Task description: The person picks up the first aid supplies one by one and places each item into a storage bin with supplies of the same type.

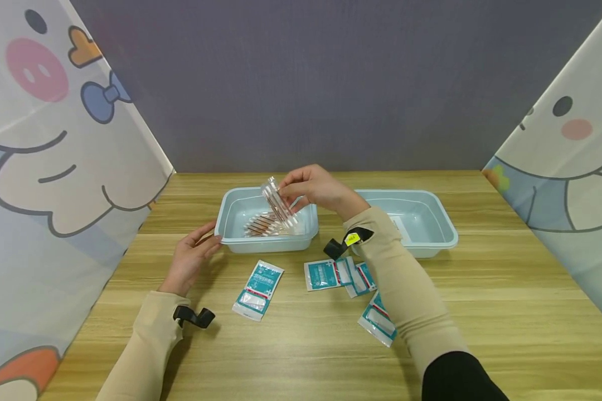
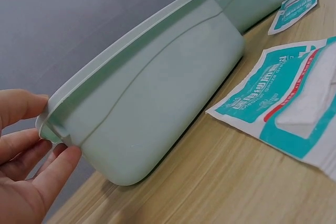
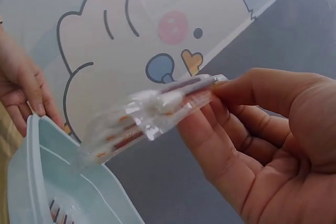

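1. Wood-grain desk [image 1: 506, 301], grey backdrop [image 1: 301, 83], pale-blue swab basin [image 1: 266, 246] as landmark.
2. Right hand [image 1: 321, 189] has a clear swab packet [image 1: 280, 206] pinched just above the basin; slick plastic, so a loose pinch could drop it.
3. Left hand [image 1: 192, 256] pinches the basin's left rim [image 1: 219, 224]; pulling might tip it.
4. Inside: more brown-stick swabs [image 1: 262, 225]. Second basin [image 1: 436, 223], right of it: something flat and white [image 1: 399, 227], half-hidden.
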`<state>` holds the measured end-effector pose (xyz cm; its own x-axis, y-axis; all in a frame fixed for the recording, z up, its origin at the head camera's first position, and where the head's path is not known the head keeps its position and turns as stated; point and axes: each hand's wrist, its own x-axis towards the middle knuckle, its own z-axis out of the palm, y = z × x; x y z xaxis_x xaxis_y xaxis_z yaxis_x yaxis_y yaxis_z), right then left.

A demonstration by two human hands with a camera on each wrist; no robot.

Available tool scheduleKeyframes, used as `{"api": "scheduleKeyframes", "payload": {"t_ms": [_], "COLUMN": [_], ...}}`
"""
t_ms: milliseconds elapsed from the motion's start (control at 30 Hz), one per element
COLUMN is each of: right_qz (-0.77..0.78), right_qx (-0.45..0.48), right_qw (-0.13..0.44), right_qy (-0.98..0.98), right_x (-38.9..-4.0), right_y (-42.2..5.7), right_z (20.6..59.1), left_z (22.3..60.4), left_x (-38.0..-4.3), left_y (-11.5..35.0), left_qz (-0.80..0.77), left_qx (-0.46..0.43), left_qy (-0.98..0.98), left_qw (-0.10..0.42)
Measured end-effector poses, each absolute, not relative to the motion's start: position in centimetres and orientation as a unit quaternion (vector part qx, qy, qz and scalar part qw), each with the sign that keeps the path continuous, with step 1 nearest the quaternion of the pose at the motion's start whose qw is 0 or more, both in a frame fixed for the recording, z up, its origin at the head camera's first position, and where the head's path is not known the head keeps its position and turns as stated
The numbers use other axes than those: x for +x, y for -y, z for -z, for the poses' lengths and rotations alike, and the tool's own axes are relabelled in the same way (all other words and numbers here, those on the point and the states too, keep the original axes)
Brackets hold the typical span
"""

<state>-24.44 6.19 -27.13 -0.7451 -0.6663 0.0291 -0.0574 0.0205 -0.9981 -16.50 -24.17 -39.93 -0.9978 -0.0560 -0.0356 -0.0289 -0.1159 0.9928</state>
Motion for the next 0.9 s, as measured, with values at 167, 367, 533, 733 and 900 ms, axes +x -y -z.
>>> {"api": "scheduleKeyframes", "payload": {"t_ms": [167, 367, 533, 733, 900], "right_qz": [0.672, 0.69, 0.708, 0.725, 0.742], "right_qx": [-0.251, -0.222, -0.199, -0.171, -0.155], "right_qw": [0.24, 0.24, 0.233, 0.231, 0.244], "right_qy": [-0.654, -0.646, -0.637, -0.625, -0.605], "right_x": [-25.0, -25.8, -26.3, -26.9, -27.6], "right_y": [-5.7, -5.1, -4.8, -4.3, -3.8], "right_z": [27.2, 27.4, 27.9, 28.5, 29.1], "left_z": [39.9, 39.9, 39.9, 39.9, 39.9], "left_x": [-16.5, -16.5, -16.5, -16.5, -16.4], "left_y": [24.2, 24.1, 24.2, 24.2, 24.2], "left_qz": [0.748, 0.753, 0.754, 0.754, 0.75], "left_qx": [0.035, 0.041, 0.038, 0.034, 0.032], "left_qy": [0.663, 0.657, 0.656, 0.656, 0.661], "left_qw": [0.007, 0.007, 0.008, 0.009, 0.011]}}
